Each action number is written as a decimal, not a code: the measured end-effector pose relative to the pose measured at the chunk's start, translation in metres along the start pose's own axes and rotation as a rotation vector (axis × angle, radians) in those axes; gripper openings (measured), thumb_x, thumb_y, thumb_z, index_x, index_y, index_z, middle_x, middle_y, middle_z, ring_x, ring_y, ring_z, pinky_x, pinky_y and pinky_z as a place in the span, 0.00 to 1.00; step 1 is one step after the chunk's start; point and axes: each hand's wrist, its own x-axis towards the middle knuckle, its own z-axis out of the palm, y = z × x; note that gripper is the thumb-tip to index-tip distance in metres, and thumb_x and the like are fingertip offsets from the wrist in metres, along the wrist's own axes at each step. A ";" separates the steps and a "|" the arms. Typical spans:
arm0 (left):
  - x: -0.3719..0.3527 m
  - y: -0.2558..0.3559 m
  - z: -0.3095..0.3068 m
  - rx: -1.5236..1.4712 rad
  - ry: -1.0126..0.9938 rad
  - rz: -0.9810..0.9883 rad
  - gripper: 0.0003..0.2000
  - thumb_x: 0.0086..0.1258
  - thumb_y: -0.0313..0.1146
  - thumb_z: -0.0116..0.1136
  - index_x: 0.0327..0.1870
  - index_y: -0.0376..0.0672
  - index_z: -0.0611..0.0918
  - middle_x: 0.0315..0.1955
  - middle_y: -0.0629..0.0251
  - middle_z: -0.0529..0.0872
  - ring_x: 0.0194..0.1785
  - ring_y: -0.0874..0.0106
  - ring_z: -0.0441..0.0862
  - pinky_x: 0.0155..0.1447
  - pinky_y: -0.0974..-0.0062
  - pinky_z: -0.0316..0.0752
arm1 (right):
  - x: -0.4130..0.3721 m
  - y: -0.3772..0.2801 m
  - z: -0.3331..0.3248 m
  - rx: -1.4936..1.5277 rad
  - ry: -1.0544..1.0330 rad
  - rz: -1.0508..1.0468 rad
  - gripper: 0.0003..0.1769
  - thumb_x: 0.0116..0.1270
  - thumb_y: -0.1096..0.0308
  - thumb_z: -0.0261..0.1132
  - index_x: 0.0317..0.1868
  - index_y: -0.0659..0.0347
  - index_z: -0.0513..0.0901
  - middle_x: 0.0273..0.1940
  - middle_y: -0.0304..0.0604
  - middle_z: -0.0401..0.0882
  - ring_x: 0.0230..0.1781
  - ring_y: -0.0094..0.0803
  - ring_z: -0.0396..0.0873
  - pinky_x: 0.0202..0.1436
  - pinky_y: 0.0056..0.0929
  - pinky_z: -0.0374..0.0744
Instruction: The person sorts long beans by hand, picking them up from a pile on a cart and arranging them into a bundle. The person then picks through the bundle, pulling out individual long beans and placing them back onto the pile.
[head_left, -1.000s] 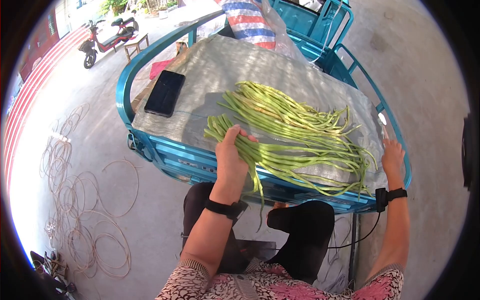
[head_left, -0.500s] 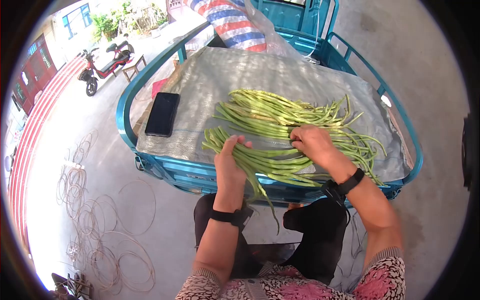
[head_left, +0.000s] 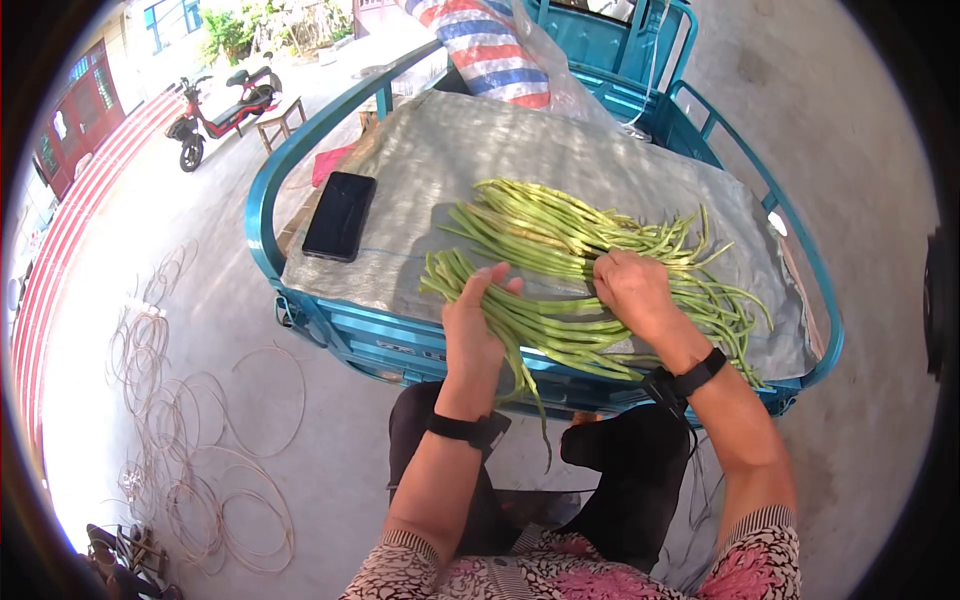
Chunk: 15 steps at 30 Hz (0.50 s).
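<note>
My left hand [head_left: 478, 322] is closed round the near bunch of long green beans [head_left: 560, 325], close to its left end. One bean hangs from this bunch over the cart's front edge. My right hand [head_left: 636, 292] is closed on the long beans farther right, where the near bunch meets the far bunch [head_left: 550, 225]; its fingertips are partly hidden. The far bunch lies on a grey woven sheet [head_left: 420, 150], with its thin ends spread to the right.
A black phone [head_left: 340, 217] lies on the sheet's left side. Blue rails [head_left: 268, 190] edge the cart, and a striped sack [head_left: 490, 50] sits behind. Looped wire [head_left: 165, 400] lies on the ground at left. Beyond are a red scooter [head_left: 225, 115] and a small stool [head_left: 278, 120].
The view has shifted slightly, so the cart and phone appear farther right. Both hands stay on the beans, and my right hand's fingers look more curled over them.
</note>
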 end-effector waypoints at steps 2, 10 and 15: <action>0.000 0.000 -0.001 -0.006 -0.008 0.003 0.14 0.71 0.30 0.59 0.52 0.31 0.76 0.49 0.54 0.84 0.47 0.62 0.85 0.44 0.65 0.82 | 0.001 -0.003 -0.015 0.086 0.054 0.056 0.03 0.57 0.72 0.67 0.30 0.58 0.79 0.28 0.43 0.79 0.32 0.41 0.82 0.34 0.39 0.80; 0.001 -0.002 0.001 -0.008 -0.040 0.021 0.14 0.71 0.29 0.57 0.53 0.33 0.74 0.52 0.53 0.83 0.50 0.60 0.85 0.46 0.64 0.82 | -0.017 -0.031 -0.028 1.039 -0.089 0.449 0.06 0.71 0.72 0.63 0.45 0.61 0.83 0.35 0.38 0.77 0.36 0.29 0.77 0.42 0.27 0.75; -0.001 -0.002 0.002 -0.044 -0.048 0.020 0.11 0.72 0.29 0.56 0.50 0.33 0.76 0.49 0.55 0.84 0.49 0.63 0.85 0.45 0.64 0.83 | -0.024 -0.042 -0.040 0.935 -0.186 0.263 0.12 0.69 0.75 0.63 0.51 0.59 0.84 0.37 0.39 0.76 0.38 0.30 0.76 0.43 0.27 0.74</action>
